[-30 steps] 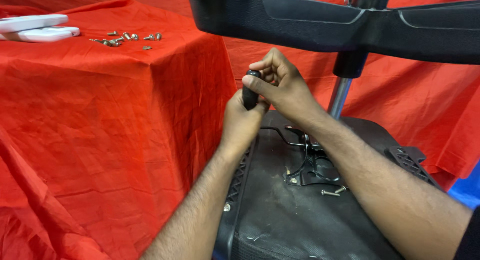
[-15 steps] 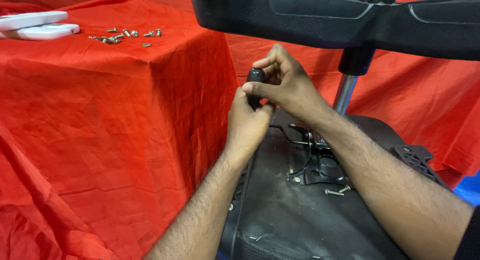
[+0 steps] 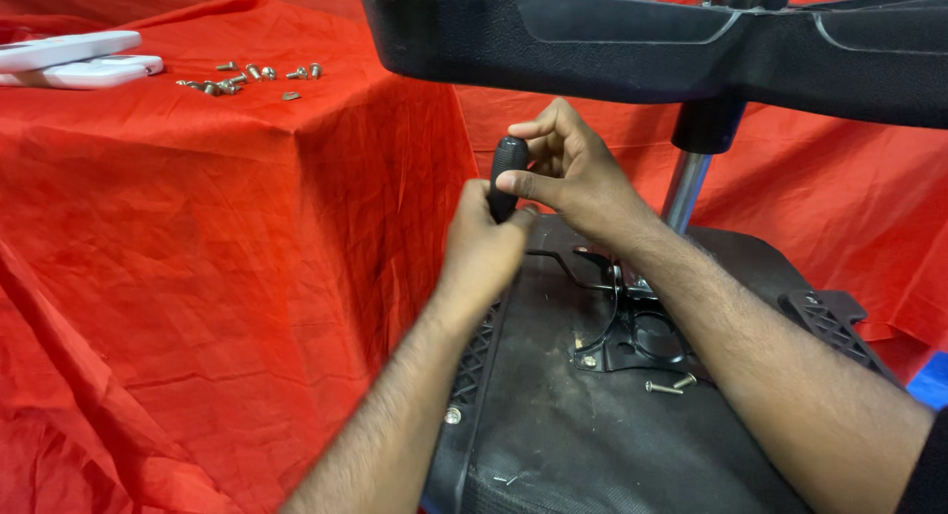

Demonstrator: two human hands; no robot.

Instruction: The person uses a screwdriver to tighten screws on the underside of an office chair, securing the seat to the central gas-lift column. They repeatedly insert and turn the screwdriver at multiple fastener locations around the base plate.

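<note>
Pressure from both hands is gathered on one small black handle (image 3: 508,173), which stands upright just above the near edge of the upturned black chair seat (image 3: 592,445). The left hand (image 3: 484,247) is closed around the lower part of the handle, and the right hand (image 3: 573,173) is pinched on its upper part, thumb laid across the front and fingers curled behind. What lies under the handle is hidden by the left hand, so whether a tip is seated in a fastener cannot be told. For the work in hand to go well, the handle is best kept upright and in line with whatever it bears on; a tilt would probably let it slip. Turning force is better supplied by the upper hand while the lower hand is kept as a steady guide. The chair base (image 3: 642,40) hangs close overhead on its metal column (image 3: 683,188), so little room is left for the knuckles. Two loose screws (image 3: 671,384) lie on the seat beside the metal bracket (image 3: 632,331), and more screws (image 3: 247,77) are scattered on the red-draped table (image 3: 197,228), near two white flat pieces (image 3: 79,60).
</note>
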